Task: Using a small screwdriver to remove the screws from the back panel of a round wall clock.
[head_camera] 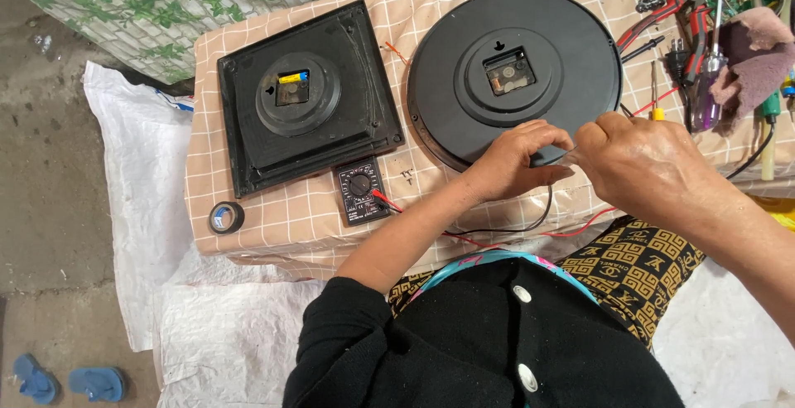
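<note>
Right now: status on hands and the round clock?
Left hand and right hand meet at round clock rim, pinching something thin; what, cannot tell. Clock face-down. Meter leads trail under the wrists. Square clock untouched.

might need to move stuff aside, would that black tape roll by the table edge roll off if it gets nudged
The tape roll lies flat on its side, so a nudge would probably slide it, not roll it. It sits near the table edge, so it could still drop off. It looks small and probably light.
</note>
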